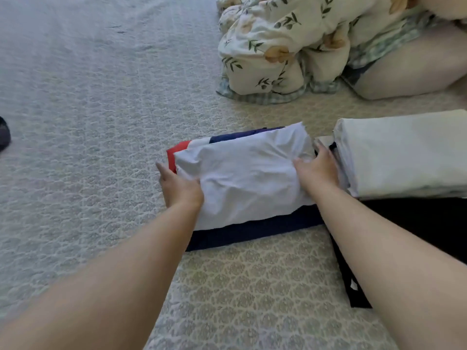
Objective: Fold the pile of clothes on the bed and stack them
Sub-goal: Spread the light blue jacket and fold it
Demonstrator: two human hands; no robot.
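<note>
A folded white garment (242,178) lies on top of a folded navy, white and red garment (252,232) in the middle of the bed. My left hand (180,189) grips the white garment's left end, thumb on top. At its right end my right hand (317,171) holds it the same way, fingers tucked at the edge. Just to the right sits a second stack with a folded cream garment (404,152) on top of a black one (417,223).
The bed (101,122) has a pale patterned cover. A bunched floral duvet (290,46) lies at the back right, with a beige pillow (417,69) beside it. A dark object (3,135) shows at the left edge. A black strap (353,291) trails near my right forearm.
</note>
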